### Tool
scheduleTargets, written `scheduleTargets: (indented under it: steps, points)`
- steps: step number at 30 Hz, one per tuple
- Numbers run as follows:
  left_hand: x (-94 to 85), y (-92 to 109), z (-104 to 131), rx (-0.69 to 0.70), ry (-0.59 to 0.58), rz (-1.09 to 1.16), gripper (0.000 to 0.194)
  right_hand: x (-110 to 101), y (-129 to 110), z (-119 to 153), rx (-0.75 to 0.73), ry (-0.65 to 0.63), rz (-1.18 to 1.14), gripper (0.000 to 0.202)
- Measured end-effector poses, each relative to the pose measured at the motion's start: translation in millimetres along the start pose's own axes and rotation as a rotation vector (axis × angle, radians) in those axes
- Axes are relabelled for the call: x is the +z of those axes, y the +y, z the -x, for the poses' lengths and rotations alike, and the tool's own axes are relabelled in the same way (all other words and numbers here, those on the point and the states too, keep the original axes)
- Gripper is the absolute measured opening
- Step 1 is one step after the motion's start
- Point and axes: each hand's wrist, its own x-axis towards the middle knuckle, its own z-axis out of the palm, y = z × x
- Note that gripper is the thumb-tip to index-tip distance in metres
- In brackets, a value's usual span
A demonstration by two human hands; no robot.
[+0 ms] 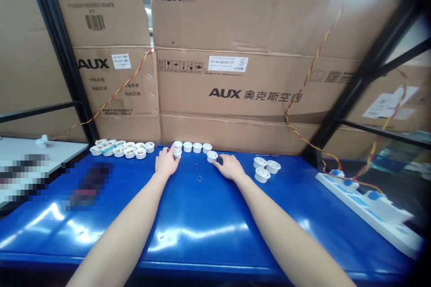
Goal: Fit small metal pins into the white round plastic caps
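Observation:
My left hand [166, 162] rests on the blue tabletop with thumb and forefinger around a small white round tub [177, 153], partly hidden by the fingers. Just behind it runs a short row of similar white tubs [197, 148]. Beside another white tub [212, 157], my right hand [230, 167] lies with thumb and forefinger apart; whether a fingertip touches the tub I cannot tell. Between the hands lie several tiny thin pieces [199, 179], like pins or screws, too small to name surely.
Several white tubs [129, 153], some with brownish contents, cluster at the back left. Three more white tubs [262, 175] sit right of my right hand. A white power strip [367, 210] with plugs lies at the right edge. Cardboard [235, 125] walls the back; a red-yellow cord [305, 83] hangs there.

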Motion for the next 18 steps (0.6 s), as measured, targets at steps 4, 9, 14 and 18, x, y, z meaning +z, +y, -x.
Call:
scheduleTargets:
  steps: [4, 9, 14, 18]
  points:
    - [-2.6, 5, 5, -0.012, 0.089, 0.053, 0.04, -6, -4, 5, 0.003, -0.038, -0.034, 0.037]
    - [-4.4, 7, 3, 0.0, 0.059, 0.083, 0.014, 0, -14, 4, -0.212, -0.032, -0.128, 0.025]
    - [-1.0, 27, 2, 0.343, 0.106, 0.129, 0.022, 3, -17, 0, -0.211, 0.005, -0.155, 0.033]
    - [15.1, 47, 3, 0.495, -0.159, 0.174, 0.043, -4, -19, 8, -0.226, -0.013, -0.126, 0.022]
